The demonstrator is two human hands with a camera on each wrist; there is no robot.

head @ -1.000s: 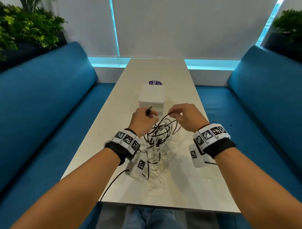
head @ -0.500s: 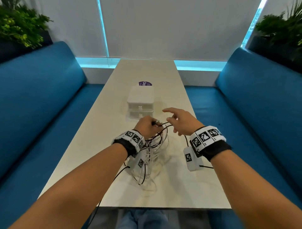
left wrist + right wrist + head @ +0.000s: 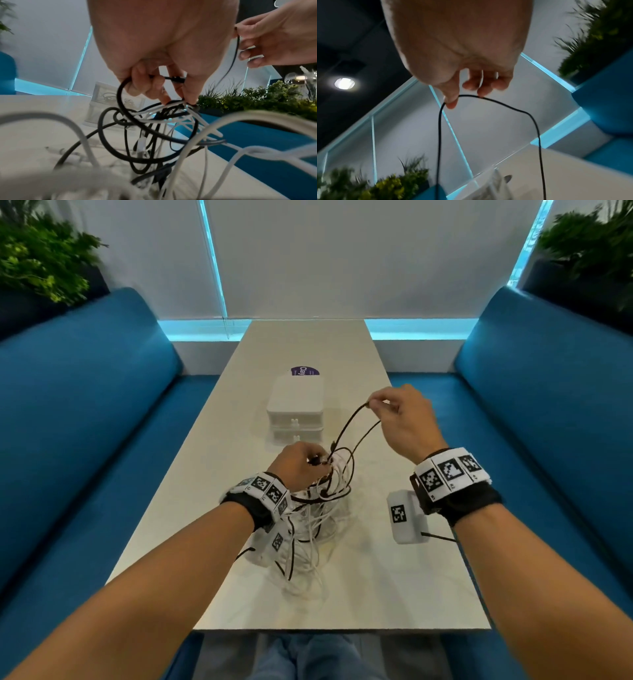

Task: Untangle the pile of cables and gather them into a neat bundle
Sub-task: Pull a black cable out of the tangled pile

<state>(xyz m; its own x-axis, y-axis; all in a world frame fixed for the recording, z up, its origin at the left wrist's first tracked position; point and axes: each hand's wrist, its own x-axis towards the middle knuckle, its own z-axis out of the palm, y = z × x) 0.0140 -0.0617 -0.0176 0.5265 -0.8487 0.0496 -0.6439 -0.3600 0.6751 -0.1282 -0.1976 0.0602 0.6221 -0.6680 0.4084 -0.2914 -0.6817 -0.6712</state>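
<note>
Since the earlier frame my right hand point(image 3: 399, 419) has risen up and away from the pile point(image 3: 313, 515), drawing a black cable point(image 3: 346, 428) out with it.

I pinch that cable between thumb and fingertips point(image 3: 452, 104), so it hangs in a loop whose two strands run down and left toward my left hand point(image 3: 298, 465). The left hand grips the top of the pile, fingers point(image 3: 145, 86) curled round a black plug end and a few black and white strands, just above the table point(image 3: 394, 583). The rest of the tangle droops below that wrist onto the tabletop. The loop's long axis runs diagonally between my hands, right end high and far, left end low and near, so I judge the next pull goes further along that line while the left hand anchors the pile.
</note>
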